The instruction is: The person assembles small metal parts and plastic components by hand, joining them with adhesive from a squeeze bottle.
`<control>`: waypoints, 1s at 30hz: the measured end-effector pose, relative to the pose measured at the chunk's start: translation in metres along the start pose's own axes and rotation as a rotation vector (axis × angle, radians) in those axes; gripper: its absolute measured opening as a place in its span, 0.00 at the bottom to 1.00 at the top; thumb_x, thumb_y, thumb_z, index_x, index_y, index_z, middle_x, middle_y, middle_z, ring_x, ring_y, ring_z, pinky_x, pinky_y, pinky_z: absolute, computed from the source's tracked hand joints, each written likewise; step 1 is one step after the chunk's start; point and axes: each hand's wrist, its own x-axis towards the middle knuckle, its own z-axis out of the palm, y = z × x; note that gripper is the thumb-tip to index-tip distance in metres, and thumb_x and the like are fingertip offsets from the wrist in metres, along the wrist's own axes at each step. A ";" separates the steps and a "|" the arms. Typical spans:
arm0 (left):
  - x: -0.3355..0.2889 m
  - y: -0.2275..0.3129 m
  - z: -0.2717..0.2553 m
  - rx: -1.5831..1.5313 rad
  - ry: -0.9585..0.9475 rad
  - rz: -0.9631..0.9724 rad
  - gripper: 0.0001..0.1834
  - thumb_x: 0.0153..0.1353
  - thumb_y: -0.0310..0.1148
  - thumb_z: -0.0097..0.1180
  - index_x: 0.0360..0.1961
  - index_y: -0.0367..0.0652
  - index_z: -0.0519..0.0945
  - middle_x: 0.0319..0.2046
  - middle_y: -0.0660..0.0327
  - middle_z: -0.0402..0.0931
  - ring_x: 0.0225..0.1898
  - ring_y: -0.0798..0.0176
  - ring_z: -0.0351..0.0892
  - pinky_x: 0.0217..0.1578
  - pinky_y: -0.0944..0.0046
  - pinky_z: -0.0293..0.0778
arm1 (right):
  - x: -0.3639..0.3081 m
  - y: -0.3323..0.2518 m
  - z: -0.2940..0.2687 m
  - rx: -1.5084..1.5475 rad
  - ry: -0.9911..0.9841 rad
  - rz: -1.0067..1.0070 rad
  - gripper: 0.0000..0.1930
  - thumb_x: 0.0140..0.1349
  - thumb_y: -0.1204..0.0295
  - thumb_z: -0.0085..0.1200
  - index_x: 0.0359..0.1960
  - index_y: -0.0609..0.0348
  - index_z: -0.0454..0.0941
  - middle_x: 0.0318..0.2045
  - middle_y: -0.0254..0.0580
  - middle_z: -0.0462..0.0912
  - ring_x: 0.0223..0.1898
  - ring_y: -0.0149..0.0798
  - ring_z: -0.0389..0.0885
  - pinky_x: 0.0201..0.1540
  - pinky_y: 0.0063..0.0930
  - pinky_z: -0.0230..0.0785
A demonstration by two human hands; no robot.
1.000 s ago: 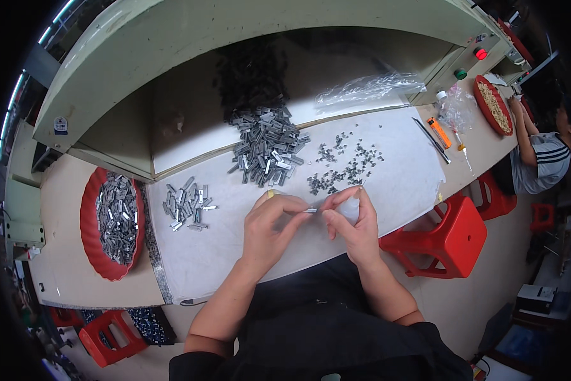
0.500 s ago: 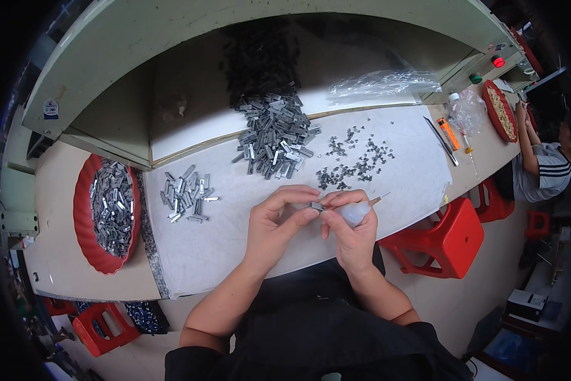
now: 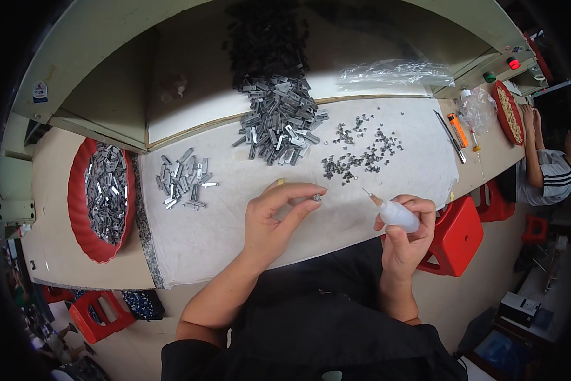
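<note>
My left hand [image 3: 274, 214] is closed in a pinch over the white sheet [image 3: 228, 247]. Between thumb and forefinger sits a small grey metal part [image 3: 316, 198], mostly covered by the fingertips. My right hand [image 3: 407, 244] grips a translucent white needle-tip squeeze bottle [image 3: 401, 217], its thin tip slanting up and left, apart from the metal part. Beyond both hands lie tiny dark metal pieces [image 3: 342, 166], scattered loosely. A large heap of grey metal blocks [image 3: 278, 120] spills from under the shelf, and a smaller group of similar blocks [image 3: 185, 181] lies to its left.
At the left stands a red scalloped tray [image 3: 76, 209] filled with metal blocks. On the right lie tweezers [image 3: 449, 136], an orange cutter [image 3: 457, 130] and a clear plastic bag [image 3: 479, 111]. Red stools [image 3: 460, 238] stand below the table edge. Another person [image 3: 549, 165] sits at far right.
My right hand has moved right, away from the left, and its bottle has turned so the tip points up-left. The left hand keeps its pinch. The whole view has shifted slightly.
</note>
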 end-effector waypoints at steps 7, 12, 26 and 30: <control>-0.001 0.002 0.002 0.127 0.030 0.064 0.08 0.49 0.21 0.54 0.33 0.37 0.77 0.32 0.60 0.78 0.32 0.70 0.72 0.35 0.73 0.66 | -0.004 0.002 0.003 0.116 0.109 -0.129 0.20 0.39 0.78 0.62 0.33 0.59 0.66 0.34 0.43 0.69 0.34 0.31 0.70 0.36 0.20 0.64; 0.000 0.001 0.004 0.162 0.010 0.071 0.08 0.49 0.21 0.54 0.33 0.37 0.77 0.32 0.59 0.78 0.33 0.69 0.72 0.36 0.72 0.66 | -0.004 0.006 0.002 -0.109 -0.021 -0.374 0.21 0.41 0.71 0.66 0.34 0.59 0.67 0.32 0.41 0.68 0.31 0.31 0.72 0.33 0.20 0.67; -0.001 0.000 0.002 0.215 0.005 0.134 0.08 0.48 0.21 0.55 0.31 0.38 0.77 0.33 0.59 0.78 0.36 0.65 0.74 0.39 0.68 0.66 | -0.006 0.012 0.004 -0.160 -0.094 -0.401 0.19 0.41 0.73 0.65 0.33 0.60 0.67 0.33 0.43 0.69 0.30 0.32 0.74 0.32 0.20 0.68; 0.000 0.000 0.002 0.229 0.005 0.147 0.07 0.47 0.21 0.56 0.31 0.38 0.77 0.32 0.59 0.78 0.36 0.65 0.74 0.39 0.68 0.66 | -0.006 0.013 0.003 -0.174 -0.104 -0.408 0.19 0.41 0.74 0.65 0.33 0.60 0.67 0.32 0.43 0.69 0.30 0.32 0.74 0.32 0.21 0.68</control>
